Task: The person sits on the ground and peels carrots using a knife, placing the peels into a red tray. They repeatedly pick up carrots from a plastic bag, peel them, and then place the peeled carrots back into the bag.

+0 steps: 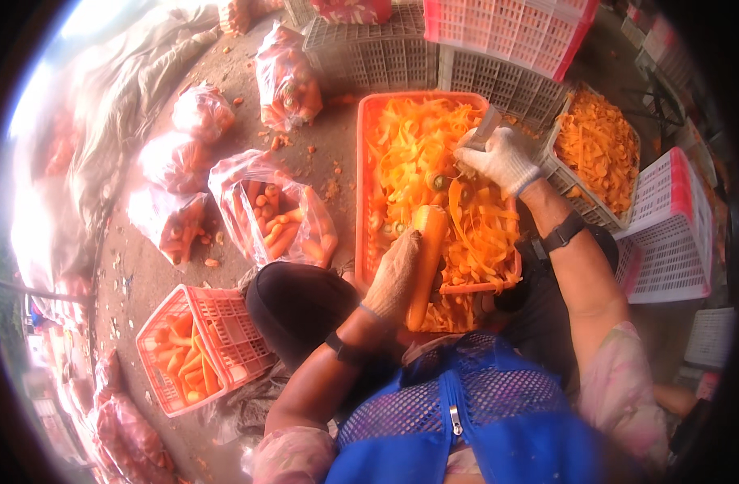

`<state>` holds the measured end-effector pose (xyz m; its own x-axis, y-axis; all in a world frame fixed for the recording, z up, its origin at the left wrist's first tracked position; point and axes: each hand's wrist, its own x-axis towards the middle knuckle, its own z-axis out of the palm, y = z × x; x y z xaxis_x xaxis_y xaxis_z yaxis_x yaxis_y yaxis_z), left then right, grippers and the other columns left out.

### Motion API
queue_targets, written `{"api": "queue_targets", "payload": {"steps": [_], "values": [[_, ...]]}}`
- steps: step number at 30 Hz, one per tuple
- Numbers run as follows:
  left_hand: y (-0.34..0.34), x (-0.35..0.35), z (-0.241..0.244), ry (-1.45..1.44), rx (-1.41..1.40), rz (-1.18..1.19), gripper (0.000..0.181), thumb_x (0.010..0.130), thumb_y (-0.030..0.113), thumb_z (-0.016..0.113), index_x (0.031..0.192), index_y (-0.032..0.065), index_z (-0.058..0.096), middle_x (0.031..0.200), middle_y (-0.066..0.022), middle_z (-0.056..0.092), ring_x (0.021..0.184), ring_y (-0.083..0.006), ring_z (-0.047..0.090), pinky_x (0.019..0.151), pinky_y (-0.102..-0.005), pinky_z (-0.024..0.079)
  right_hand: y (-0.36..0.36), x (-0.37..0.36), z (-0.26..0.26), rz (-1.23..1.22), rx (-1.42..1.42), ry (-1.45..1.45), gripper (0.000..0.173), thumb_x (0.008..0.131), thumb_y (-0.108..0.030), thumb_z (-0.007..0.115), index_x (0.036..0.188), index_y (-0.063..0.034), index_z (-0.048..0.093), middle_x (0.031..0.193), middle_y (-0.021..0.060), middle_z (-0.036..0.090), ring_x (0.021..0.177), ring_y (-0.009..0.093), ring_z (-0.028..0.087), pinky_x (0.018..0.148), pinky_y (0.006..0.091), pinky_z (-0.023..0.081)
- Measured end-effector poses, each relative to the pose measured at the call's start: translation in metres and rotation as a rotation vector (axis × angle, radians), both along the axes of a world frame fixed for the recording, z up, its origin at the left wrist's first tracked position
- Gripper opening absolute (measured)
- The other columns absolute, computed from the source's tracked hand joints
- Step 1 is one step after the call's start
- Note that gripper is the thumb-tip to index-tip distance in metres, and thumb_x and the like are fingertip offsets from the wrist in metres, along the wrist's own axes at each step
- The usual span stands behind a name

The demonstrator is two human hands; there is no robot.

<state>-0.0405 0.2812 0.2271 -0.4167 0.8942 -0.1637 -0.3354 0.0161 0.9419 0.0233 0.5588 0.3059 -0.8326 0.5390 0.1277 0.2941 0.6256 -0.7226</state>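
My left hand point(391, 275), in a knitted work glove, grips a thick peeled carrot point(428, 242) that points away from me, its cut end up. Beneath it stands an orange plastic crate point(361, 181) heaped with long carrot peelings point(415, 139). My right hand point(504, 158), gloved too, is over the crate's right side, closed around a flat-bladed metal tool point(488, 123). The tool's handle is hidden in the fist, and its blade is apart from the carrot. Green-topped carrot ends point(437, 181) lie among the peelings.
Left of the crate, an open plastic bag point(272, 212) holds carrots, with several filled bags point(289, 85) behind. A pink crate point(224, 345) of carrots tilts by my left knee. A crate point(596, 157) of peelings and a white crate point(672, 242) stand right. Stacked crates point(375, 54) line the back.
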Motion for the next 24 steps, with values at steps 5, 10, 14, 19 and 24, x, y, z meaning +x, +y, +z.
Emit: {"api": "queue_targets", "payload": {"steps": [5, 10, 14, 19, 24], "values": [[0.001, -0.006, 0.004, -0.643, 0.080, 0.161, 0.050, 0.101, 0.034, 0.056, 0.141, 0.0058, 0.044, 0.124, -0.0139, 0.060, 0.106, -0.0226, 0.063, 0.082, -0.0357, 0.057, -0.035, 0.040, 0.022, -0.135, -0.243, 0.250, 0.021, 0.087, -0.020, 0.076, 0.094, -0.0008, 0.072, 0.079, 0.0069, 0.073, 0.071, 0.015, 0.069, 0.064, 0.0304, 0.054], [0.016, 0.004, 0.023, -0.753, 0.018, 0.323, 0.053, 0.101, 0.050, 0.050, 0.123, 0.0023, 0.054, 0.095, -0.0101, 0.064, 0.078, -0.0209, 0.065, 0.069, -0.0327, 0.056, -0.139, 0.069, 0.016, 0.530, -0.752, 0.039, 0.022, 0.079, -0.012, 0.084, 0.096, -0.0025, 0.074, 0.085, 0.0064, 0.072, 0.076, 0.011, 0.067, 0.068, 0.0264, 0.053], [0.016, 0.004, 0.019, -0.512, 0.033, 0.102, 0.051, 0.102, 0.050, 0.047, 0.123, 0.0037, 0.054, 0.094, -0.0086, 0.063, 0.077, -0.0187, 0.064, 0.066, -0.0309, 0.054, -0.095, 0.027, 0.010, 0.528, -0.690, 0.055, 0.023, 0.083, -0.020, 0.080, 0.095, -0.0015, 0.072, 0.076, 0.0036, 0.071, 0.064, 0.008, 0.064, 0.057, 0.0223, 0.049], [0.012, 0.011, 0.023, -0.363, 0.088, 0.169, 0.057, 0.101, 0.050, 0.049, 0.136, 0.0043, 0.048, 0.100, -0.0111, 0.065, 0.077, -0.0195, 0.065, 0.067, -0.0288, 0.055, -0.005, 0.001, 0.019, -0.089, 0.422, 0.047, 0.028, 0.085, -0.025, 0.075, 0.092, 0.0015, 0.071, 0.072, 0.0114, 0.069, 0.065, 0.016, 0.068, 0.062, 0.0299, 0.054], [0.007, -0.004, 0.030, -0.721, -0.028, 0.157, 0.060, 0.100, 0.057, 0.044, 0.130, 0.0060, 0.053, 0.105, -0.0122, 0.064, 0.083, -0.0225, 0.066, 0.074, -0.0335, 0.056, -0.077, 0.045, 0.030, 0.086, -0.440, 0.353, 0.007, 0.087, -0.003, 0.072, 0.093, -0.0008, 0.070, 0.082, 0.0058, 0.072, 0.070, 0.011, 0.068, 0.062, 0.0254, 0.054]]}}
